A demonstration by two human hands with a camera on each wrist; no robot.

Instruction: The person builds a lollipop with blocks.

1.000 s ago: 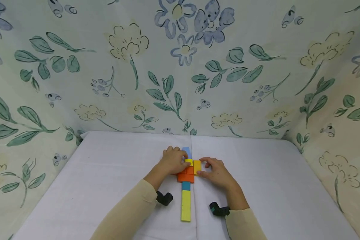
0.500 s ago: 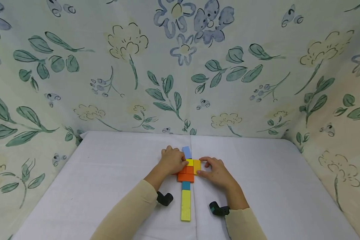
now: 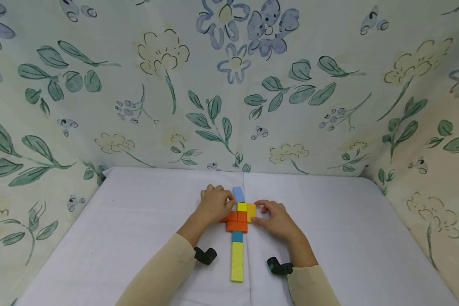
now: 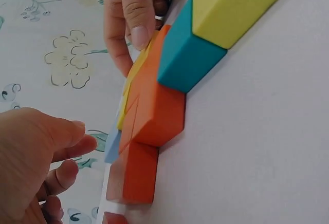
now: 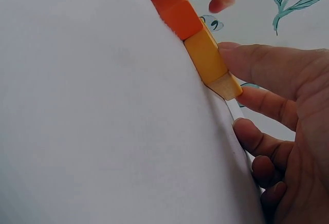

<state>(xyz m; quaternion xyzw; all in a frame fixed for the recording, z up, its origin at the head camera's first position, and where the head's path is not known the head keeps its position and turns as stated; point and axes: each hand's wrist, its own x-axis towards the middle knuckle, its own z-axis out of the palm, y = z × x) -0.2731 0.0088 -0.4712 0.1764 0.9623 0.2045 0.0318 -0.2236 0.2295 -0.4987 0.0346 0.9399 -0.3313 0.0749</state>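
Flat wooden blocks lie joined on the white cloth: a long yellow-green one (image 3: 237,263), a teal one (image 3: 237,236), several orange ones (image 3: 237,227), a small yellow one (image 3: 242,207) and a tilted light blue one (image 3: 238,194). My right hand (image 3: 278,221) pinches the amber-yellow block (image 5: 205,54) at the right side between thumb and fingertip. My left hand (image 3: 213,205) hovers by the left orange block (image 4: 139,175), fingers loosely bent and holding nothing. In the left wrist view, a bit of a red block (image 4: 114,218) shows at the bottom edge; the left hand partly hides that side in the head view.
White cloth (image 3: 145,221) covers the table around the blocks. A flower-printed curtain (image 3: 229,106) rises behind the table and along both sides. Black wrist cameras (image 3: 205,256) sit on both wrists, close to the long block.
My left hand has let go of the small yellow block and drawn back to the left. The right hand has kept its pinch on the amber-yellow block, now against its neighbours.
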